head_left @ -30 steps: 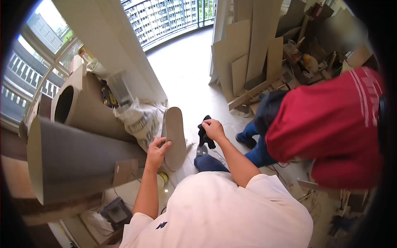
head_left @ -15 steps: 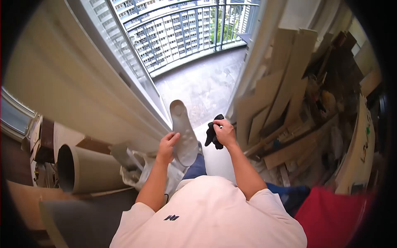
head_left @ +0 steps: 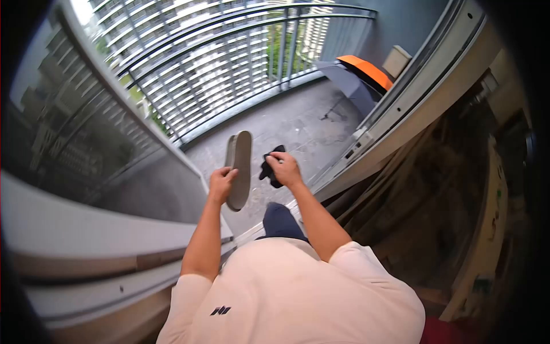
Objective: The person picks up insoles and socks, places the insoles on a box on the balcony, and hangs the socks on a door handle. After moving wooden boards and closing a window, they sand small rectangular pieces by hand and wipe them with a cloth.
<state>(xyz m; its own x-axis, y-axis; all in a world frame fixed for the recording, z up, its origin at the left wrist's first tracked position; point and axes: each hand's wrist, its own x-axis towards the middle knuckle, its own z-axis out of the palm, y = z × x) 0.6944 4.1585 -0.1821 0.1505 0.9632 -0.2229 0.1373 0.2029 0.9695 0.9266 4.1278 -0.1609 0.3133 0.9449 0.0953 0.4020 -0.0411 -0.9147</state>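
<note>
My left hand (head_left: 221, 182) is closed on a pair of grey-beige shoe insoles (head_left: 244, 166), held upright with one overlapping the other. Thumb and fingers pinch them near the middle of one edge. Close by on the right, my right hand (head_left: 286, 169) grips a crumpled black cloth (head_left: 274, 179), perhaps socks or gloves; its exact kind does not show. The hands are a short way apart, in front of my body and above the balcony floor (head_left: 286, 120).
A metal railing (head_left: 229, 40) borders the balcony, with tall buildings beyond. On the far right lie open umbrellas, one grey (head_left: 350, 86) and one orange and black (head_left: 366, 71). A glass door (head_left: 109, 149) is at left, a door frame (head_left: 401, 109) at right, with wooden boards (head_left: 487, 229) behind it.
I have moved forward into the balcony doorway, and the umbrellas have come into view. The insoles have turned, showing a second one behind. Both hands keep their hold.
</note>
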